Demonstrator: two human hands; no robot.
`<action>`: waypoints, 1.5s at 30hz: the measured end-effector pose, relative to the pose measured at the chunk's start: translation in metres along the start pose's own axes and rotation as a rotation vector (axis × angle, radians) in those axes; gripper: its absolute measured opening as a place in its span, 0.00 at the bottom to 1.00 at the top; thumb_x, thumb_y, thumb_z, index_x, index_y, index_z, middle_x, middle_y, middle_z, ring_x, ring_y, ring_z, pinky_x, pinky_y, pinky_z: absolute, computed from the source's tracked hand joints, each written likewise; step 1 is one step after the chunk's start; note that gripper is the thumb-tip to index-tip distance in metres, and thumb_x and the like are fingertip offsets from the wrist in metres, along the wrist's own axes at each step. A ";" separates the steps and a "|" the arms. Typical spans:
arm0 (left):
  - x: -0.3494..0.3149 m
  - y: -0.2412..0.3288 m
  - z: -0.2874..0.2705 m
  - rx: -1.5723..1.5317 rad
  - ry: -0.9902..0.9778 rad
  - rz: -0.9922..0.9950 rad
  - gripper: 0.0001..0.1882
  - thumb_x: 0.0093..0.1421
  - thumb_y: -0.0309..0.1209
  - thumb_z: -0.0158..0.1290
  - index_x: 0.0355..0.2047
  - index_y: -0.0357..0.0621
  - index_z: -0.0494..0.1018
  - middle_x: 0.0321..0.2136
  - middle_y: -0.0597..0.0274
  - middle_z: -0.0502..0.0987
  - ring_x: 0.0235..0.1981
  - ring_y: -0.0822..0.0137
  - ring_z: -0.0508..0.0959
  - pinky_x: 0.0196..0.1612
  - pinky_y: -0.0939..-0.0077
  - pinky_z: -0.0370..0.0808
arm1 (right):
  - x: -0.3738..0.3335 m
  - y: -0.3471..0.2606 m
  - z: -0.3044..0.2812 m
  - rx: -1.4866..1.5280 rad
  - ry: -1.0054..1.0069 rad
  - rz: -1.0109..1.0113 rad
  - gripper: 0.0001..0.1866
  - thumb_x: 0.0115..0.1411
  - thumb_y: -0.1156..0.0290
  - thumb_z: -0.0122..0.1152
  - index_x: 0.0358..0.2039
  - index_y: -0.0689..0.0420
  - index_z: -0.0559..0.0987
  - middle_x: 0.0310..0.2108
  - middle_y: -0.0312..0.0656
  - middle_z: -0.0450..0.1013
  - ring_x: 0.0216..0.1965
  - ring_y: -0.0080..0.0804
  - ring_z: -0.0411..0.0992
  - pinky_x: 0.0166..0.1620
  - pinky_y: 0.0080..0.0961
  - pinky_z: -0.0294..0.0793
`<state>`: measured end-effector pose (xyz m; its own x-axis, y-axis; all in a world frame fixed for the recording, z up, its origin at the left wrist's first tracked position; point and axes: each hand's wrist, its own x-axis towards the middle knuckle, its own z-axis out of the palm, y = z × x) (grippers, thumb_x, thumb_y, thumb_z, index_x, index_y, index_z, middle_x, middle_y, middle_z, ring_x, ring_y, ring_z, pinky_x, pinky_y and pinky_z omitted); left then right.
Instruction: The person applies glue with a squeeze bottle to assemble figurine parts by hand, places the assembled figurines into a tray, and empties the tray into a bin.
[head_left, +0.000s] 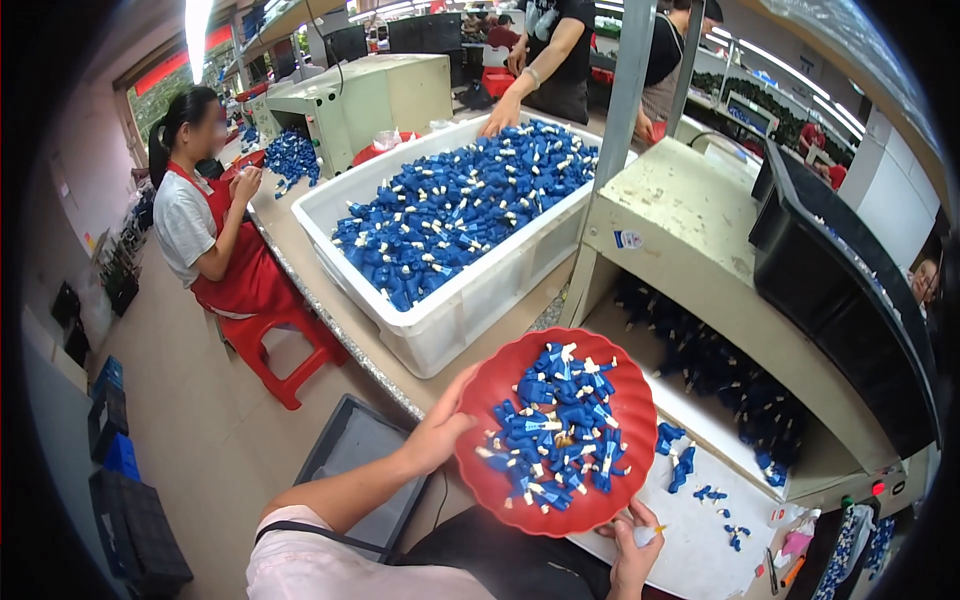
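Observation:
A red scalloped plate (pixel 637 405) is held up in front of me, tilted, with many small blue figure-like pieces (pixel 545 430) with cream parts lying on it. My left hand (pixel 441 428) grips its left rim, with the fingers partly hidden beneath. At the lower right rim, my right hand (pixel 632 552) is closed close under the plate. A small whitish object with a yellow tip (pixel 650 534) shows between its fingers. Just beyond the plate stands a large white tub (pixel 450 325) heaped with the same blue pieces (pixel 470 210).
To the right, a cream machine (pixel 680 215) has blue pieces in its opening and a black bin (pixel 830 290) on top. Loose pieces lie on a white work surface (pixel 690 540). Someone's hand (pixel 500 118) reaches into the tub; a person in a red apron (pixel 235 240) sits left.

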<state>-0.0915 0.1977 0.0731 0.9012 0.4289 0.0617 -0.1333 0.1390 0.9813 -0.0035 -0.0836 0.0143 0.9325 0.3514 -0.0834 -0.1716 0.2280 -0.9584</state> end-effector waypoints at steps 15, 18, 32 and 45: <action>0.021 0.166 -0.109 -0.099 0.415 0.123 0.27 0.49 0.25 0.38 0.53 0.46 0.52 0.46 0.55 0.64 0.43 0.62 0.70 0.43 0.60 0.69 | 0.009 0.003 -0.032 0.054 0.177 -0.095 0.21 0.48 0.81 0.54 0.43 0.68 0.63 0.38 0.53 0.67 0.28 0.33 0.70 0.27 0.25 0.73; 0.045 0.168 -0.133 -0.217 0.485 0.044 0.22 0.51 0.27 0.37 0.48 0.42 0.53 0.43 0.50 0.64 0.42 0.53 0.70 0.42 0.48 0.68 | 0.005 -0.002 -0.028 0.035 0.192 -0.054 0.20 0.48 0.80 0.54 0.42 0.68 0.64 0.36 0.51 0.68 0.28 0.30 0.69 0.29 0.20 0.71; 0.314 0.147 -0.089 -0.382 0.669 0.245 0.27 0.51 0.24 0.36 0.52 0.53 0.43 0.50 0.47 0.52 0.48 0.43 0.62 0.39 0.38 0.67 | 0.005 0.000 -0.025 -0.067 0.232 -0.033 0.15 0.48 0.78 0.56 0.38 0.66 0.69 0.28 0.44 0.70 0.24 0.26 0.68 0.28 0.17 0.68; 0.444 0.099 -0.069 -0.224 0.752 0.055 0.37 0.55 0.41 0.44 0.57 0.65 0.32 0.55 0.47 0.44 0.51 0.42 0.57 0.33 0.44 0.72 | 0.004 0.001 -0.020 -0.202 0.228 -0.035 0.15 0.49 0.77 0.55 0.38 0.67 0.69 0.23 0.44 0.71 0.23 0.27 0.70 0.29 0.19 0.70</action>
<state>0.2665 0.4635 0.1851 0.3803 0.9184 -0.1093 -0.3219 0.2422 0.9153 0.0060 -0.0999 0.0076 0.9879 0.1285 -0.0865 -0.0927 0.0432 -0.9948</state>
